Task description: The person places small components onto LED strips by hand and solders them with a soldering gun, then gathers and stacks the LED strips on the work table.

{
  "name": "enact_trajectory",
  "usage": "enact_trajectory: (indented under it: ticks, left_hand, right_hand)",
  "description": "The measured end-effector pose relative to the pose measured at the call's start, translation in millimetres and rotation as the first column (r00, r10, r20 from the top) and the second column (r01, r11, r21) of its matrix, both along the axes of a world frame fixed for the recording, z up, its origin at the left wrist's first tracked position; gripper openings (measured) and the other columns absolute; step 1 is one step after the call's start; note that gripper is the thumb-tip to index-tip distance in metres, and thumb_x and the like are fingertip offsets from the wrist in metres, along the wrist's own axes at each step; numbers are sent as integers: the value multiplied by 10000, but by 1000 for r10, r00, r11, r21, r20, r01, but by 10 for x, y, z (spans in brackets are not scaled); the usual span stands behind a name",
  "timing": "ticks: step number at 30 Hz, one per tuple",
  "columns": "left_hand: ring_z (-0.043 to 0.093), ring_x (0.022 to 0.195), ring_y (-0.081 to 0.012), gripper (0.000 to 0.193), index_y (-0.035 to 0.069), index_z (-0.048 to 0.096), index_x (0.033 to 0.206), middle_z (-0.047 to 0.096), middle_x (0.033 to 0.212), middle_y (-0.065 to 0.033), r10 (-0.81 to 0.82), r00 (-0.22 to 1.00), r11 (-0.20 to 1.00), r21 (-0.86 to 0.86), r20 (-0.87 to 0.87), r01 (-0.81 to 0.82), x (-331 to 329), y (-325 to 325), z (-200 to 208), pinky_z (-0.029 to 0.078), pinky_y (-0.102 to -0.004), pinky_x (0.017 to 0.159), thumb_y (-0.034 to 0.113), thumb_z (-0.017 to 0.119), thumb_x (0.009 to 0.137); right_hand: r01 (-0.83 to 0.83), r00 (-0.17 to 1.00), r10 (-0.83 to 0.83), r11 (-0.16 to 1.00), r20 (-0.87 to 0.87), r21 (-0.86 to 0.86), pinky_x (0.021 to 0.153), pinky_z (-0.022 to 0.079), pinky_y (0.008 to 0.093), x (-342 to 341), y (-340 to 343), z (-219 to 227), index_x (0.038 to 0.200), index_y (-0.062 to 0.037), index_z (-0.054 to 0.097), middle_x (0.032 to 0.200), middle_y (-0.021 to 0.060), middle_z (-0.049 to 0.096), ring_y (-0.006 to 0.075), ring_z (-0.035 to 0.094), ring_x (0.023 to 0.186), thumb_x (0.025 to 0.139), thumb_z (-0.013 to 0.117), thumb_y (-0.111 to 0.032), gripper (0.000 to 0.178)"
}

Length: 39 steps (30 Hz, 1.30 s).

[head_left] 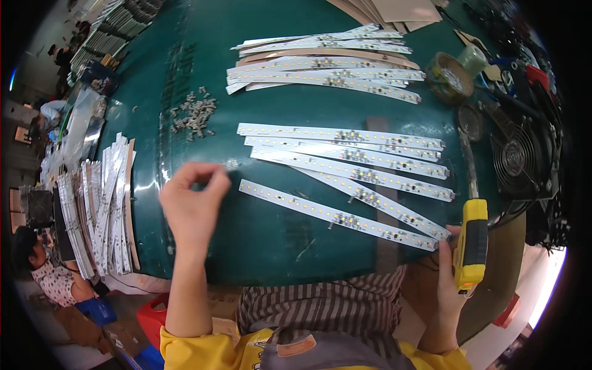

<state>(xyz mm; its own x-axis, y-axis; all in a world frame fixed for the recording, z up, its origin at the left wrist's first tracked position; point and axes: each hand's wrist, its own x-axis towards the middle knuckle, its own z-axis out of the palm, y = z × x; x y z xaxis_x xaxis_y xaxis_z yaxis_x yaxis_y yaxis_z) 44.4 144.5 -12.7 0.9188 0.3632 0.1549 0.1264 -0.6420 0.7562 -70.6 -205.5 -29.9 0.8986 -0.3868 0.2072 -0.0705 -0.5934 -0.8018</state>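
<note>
**Pinching small above the strips**

Pinching thumb against forefinger, the left hand [192, 206] hovers over the green table [265, 246]; whatever sits between the fingertips is too small to tell. The right hand [453, 271] is wrapped around a yellow electric screwdriver [472, 243], its tip touching the near end of the nearest LED strip [336, 214]. Loose screws [194, 116] lie well apart, beyond the left hand. My judgement: a screw so lightly held could drop and roll, and the unclamped strip could skid under the driver.
</note>
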Motion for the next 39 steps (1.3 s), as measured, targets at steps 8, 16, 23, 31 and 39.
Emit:
enact_trajectory:
  ticks: [8, 16, 23, 31, 39]
  left_hand:
    - [658, 705, -123, 127, 47, 756, 869, 739, 770, -46, -469, 882, 882, -20, 47, 470, -78, -1002, -23, 392, -282, 831, 30, 765, 743]
    - [659, 670, -135, 109, 63, 766, 863, 734, 743, -52, -460, 887, 886, 88, 41, 455, -52, -1200, -63, 391, -280, 793, 72, 774, 755]
    - [649, 635, -139, 139, 76, 743, 897, 711, 745, -30, -446, 890, 893, 118, 98, 435, -70, -1209, -175, 338, -311, 736, 69, 770, 760]
    - [654, 648, -147, 148, 75, 740, 886, 712, 770, -26, -417, 904, 909, 51, 97, 414, -63, -1241, -194, 372, -303, 727, 52, 774, 743]
    - [672, 728, -148, 162, 30, 759, 909, 730, 818, -84, -427, 901, 901, 118, 78, 417, -77, -1249, -109, 485, -260, 688, 0, 756, 750]
  right_hand:
    - [-25, 1000, 25, 997, 1, -67, 773, 505, 276, -142, 33, 83, 1090, 14, 541, 922, 91, 721, 173, 678, 815, 860, 741, -168, 355]
    - [-142, 989, 140, 989, -39, -49, 745, 525, 257, -239, -48, 88, 1116, 21, 546, 939, 125, 711, 164, 694, 797, 811, 788, -134, 419]
    - [-173, 984, 174, 985, -44, 11, 738, 531, 260, -249, -96, 47, 1134, 16, 541, 937, 112, 687, 163, 695, 802, 789, 805, -126, 458]
    - [-87, 992, 80, 994, -95, -65, 697, 507, 312, -351, -163, 95, 1094, 9, 604, 989, 112, 681, 228, 656, 748, 849, 714, -203, 343]
    - [-169, 975, 216, 881, -57, 442, 571, 464, 239, -355, -94, 253, 1268, 50, 486, 1078, 166, 647, 104, 545, 605, 1005, 535, -348, 480]
